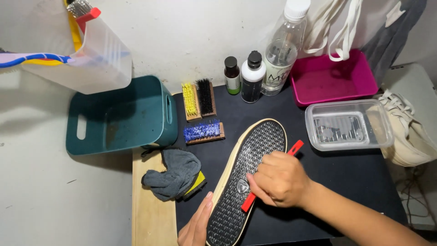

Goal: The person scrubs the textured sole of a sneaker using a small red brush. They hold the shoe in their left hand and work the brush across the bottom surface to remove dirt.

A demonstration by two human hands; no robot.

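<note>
right hand (280,180) fingers pinching red brush (272,175) on shoe sole (246,177) | left hand (196,225) flat against sole | grey cloth (175,173) beside

Two hands work at six o'clock: the left hand (195,228) and the right hand (280,180). One shoe (248,173) lies sole up on the worktop (346,182), with one red-handled tool (273,175) across it. Three brushes sit at eleven o'clock: one yellow brush (190,101), one black brush (205,96) and one blue brush (203,132). Three bottles stand at twelve o'clock: one small dark bottle (232,75), one black-and-white bottle (252,77) and one tall clear bottle (284,48). One teal basket (120,116) lies at ten o'clock, one pink tray (334,77) at one o'clock, one clear plastic box (348,125) at two o'clock. One grey cloth (175,173) sits at eight o'clock, and one pale shoe (409,132) at three o'clock.
</note>
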